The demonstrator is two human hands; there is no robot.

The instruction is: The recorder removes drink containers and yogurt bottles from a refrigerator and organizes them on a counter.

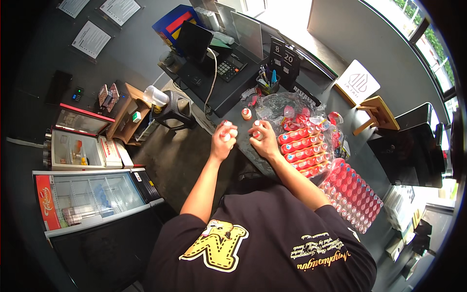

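Note:
My left hand (223, 141) is closed around small drink bottles with red-and-white tops; two tops show, one above the other. My right hand (263, 140) likewise grips small bottles, with two tops showing. Both hands are raised apart near the counter's edge. One small bottle (246, 114) stands upright on the dark counter, between and beyond the hands. Right of my right hand lie rows of red-wrapped bottle packs (299, 146), with crumpled clear plastic wrap (271, 106) behind them. A larger block of packed bottles (352, 193) lies nearer, to the right.
Beyond the hands are a pen holder (268, 83), a black calculator (230, 67) and a tablet (193, 41) with a white cable. Wooden sign stands (377, 113) are at the right. A black stool (175, 111) and glass-topped freezer (100, 197) are at the left.

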